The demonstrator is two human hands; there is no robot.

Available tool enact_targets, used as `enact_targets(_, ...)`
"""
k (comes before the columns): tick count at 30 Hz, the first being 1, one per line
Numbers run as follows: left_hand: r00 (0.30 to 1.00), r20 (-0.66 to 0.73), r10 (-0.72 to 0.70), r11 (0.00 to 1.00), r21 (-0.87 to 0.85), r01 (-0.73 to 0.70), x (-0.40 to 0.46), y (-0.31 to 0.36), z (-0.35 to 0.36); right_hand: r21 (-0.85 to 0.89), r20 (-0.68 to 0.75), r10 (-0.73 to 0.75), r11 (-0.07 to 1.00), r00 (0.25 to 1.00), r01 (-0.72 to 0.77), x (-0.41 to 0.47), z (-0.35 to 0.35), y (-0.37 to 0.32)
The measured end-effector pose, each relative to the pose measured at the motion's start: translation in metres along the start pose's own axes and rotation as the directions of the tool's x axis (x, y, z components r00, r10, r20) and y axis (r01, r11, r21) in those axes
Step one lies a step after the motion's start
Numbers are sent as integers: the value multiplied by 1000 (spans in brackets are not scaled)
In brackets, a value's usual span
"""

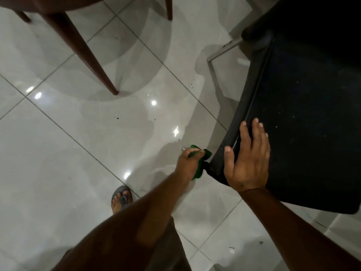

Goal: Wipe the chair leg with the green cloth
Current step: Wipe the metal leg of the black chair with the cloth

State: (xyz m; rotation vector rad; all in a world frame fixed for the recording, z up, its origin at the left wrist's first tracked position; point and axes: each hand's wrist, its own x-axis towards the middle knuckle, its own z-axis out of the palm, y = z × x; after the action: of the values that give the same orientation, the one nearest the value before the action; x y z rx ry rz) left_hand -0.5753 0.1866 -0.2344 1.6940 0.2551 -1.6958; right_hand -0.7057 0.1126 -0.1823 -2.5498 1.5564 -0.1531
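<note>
A black chair (304, 118) fills the right side, seen from above. My right hand (248, 159) lies flat and spread on the near left corner of its seat. Below that corner my left hand (187, 161) is closed around a green cloth (199, 167), pressed against the top of the chair's near leg, which is mostly hidden under the seat and the cloth. A grey metal leg (224, 50) of the same chair shows further back, next to the seat's far edge.
Glossy white floor tiles (78, 153) with dark specks spread everywhere. A brown wooden table leg (84, 53) slants down at the upper left, another (169, 7) at the top. My foot in a grey sandal (121, 198) stands at the lower centre.
</note>
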Motion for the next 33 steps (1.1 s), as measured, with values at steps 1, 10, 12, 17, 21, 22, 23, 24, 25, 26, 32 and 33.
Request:
enact_targets(1,1000,-9,14,1000,-7,-14,2,8,-1,2,4,-3,1000,1000,3,0,-2,0)
enact_targets(10,973,-12,230,971,66,-229,-22,132,-28,99,218,-26,995,976,4,32,-32,-8)
enact_targets(12,967,-27,252,968,29,-251,-14,162,-28,126,230,-88,990,969,61,65,-39,3)
enact_targets(17,955,11,296,955,-8,-296,17,223,-18,36,315,-152,988,937,148,169,-43,32)
enact_targets(21,964,29,264,964,-24,-264,47,257,-10,-65,347,-108,988,932,138,215,-34,58)
enact_targets(22,967,33,251,968,-28,-250,56,263,-9,-67,334,-117,987,935,147,217,-33,62)
enact_targets(23,970,38,242,970,-32,-241,67,270,-9,-52,319,-129,987,939,153,218,-29,66)
enact_targets(24,970,44,240,971,-31,-239,79,277,-8,-30,298,-140,987,944,156,217,-25,69)
enact_targets(25,967,49,251,968,-28,-250,92,283,-7,-5,277,-149,988,949,157,216,-21,71)
enact_targets(26,964,48,260,965,-20,-260,105,289,-4,13,266,-152,988,952,154,216,-18,73)
enact_targets(32,990,29,139,989,-48,-137,180,309,50,67,218,-155,987,964,144,217,-14,74)
enact_targets(33,990,28,136,989,-65,-134,193,312,62,69,208,-157,987,965,145,216,-13,74)
